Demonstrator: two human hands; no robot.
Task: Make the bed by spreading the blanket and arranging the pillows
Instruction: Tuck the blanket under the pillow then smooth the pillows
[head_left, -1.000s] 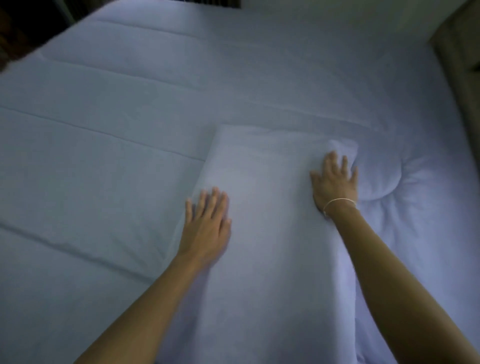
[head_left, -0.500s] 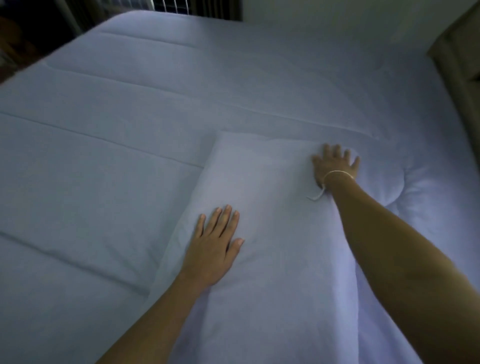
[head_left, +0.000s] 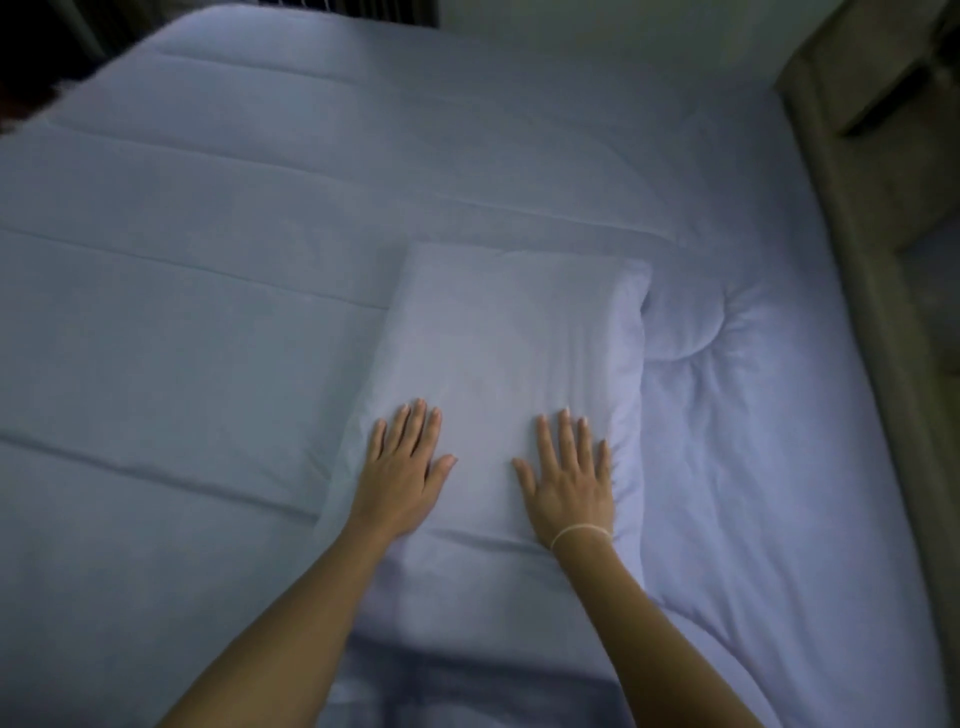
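A pale blue pillow (head_left: 498, 338) lies lengthwise on the pale blue quilted blanket (head_left: 208, 312), which covers the whole bed. My left hand (head_left: 402, 475) rests flat on the pillow near its left edge, fingers spread and holding nothing. My right hand (head_left: 569, 480), with a thin band at the wrist, presses flat on the pillow near its right edge, also holding nothing. To the right of the pillow the blanket bulges in a rumpled fold (head_left: 691, 332).
A beige upholstered bed frame edge (head_left: 852, 270) runs down the right side. A pale wall (head_left: 597, 26) stands beyond the far end of the bed. The far left corner is dark.
My right hand has slid back from the pillow's far right corner to its near part. My left hand has stayed on the left side. Both now lie level with each other.
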